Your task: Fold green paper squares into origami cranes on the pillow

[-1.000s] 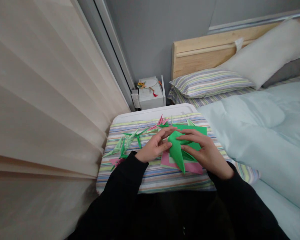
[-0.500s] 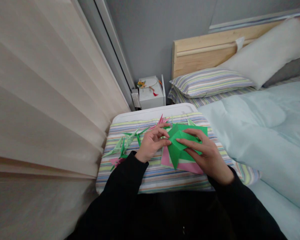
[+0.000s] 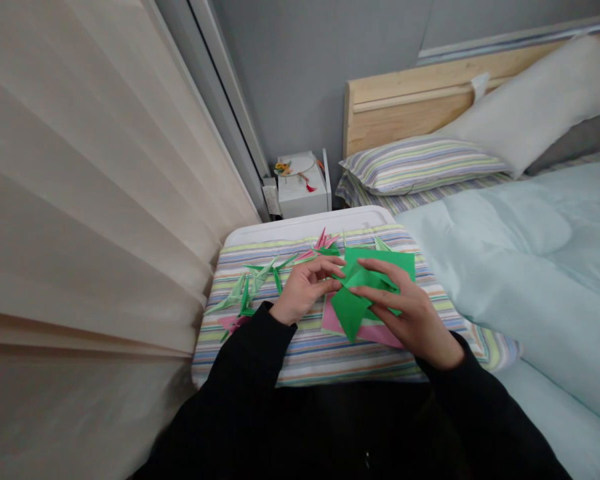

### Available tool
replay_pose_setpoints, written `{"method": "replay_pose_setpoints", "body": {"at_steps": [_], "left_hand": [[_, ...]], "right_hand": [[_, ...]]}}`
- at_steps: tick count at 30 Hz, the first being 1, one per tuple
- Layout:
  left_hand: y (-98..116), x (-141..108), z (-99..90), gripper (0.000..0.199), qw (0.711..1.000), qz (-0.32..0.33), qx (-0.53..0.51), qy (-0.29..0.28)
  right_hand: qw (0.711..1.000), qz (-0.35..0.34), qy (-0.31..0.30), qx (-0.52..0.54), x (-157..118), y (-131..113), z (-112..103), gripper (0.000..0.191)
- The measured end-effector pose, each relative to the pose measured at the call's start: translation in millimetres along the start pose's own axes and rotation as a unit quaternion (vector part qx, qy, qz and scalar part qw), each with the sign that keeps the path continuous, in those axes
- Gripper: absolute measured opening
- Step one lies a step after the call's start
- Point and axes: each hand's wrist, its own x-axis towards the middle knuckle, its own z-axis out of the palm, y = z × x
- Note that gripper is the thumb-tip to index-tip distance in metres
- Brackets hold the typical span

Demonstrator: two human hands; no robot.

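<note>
A folded piece of green paper (image 3: 353, 303) is pinched between the person's hands, the left hand (image 3: 305, 290) gripping its left edge with the fingertips, the right hand (image 3: 410, 307) curled over it. It sits just above a pink sheet (image 3: 340, 327) on a striped cloth (image 3: 300, 357), with paper cranes (image 3: 257, 280) lying beside the left hand.

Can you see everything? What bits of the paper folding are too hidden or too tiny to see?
All from the head view:
Middle folds of the green origami paper: hidden by the left hand and right hand.
Most of the pink paper: covered by the green paper.
Ornament on the white box: too small to make out.
</note>
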Motion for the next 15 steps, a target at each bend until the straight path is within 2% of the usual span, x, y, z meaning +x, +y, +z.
{"method": "replay_pose_setpoints", "body": {"at_steps": [7,12,15], "left_hand": [[2.4,0.1,-1.2,0.016,0.998,0.035,0.046,-0.003],[2.2,0.5,-0.9,0.015,0.997,0.058,0.053,0.005],[4.1,0.4,0.4,0.020,0.998,0.045,0.052,-0.008]], "right_hand": [[0.995,0.042,0.002,0.092,1.6,-3.9,5.3,0.045],[0.988,0.103,-0.001,0.116,3.5,-4.8,4.4,0.027],[0.986,0.101,0.001,0.134,4.8,-4.6,6.1,0.020]]}}
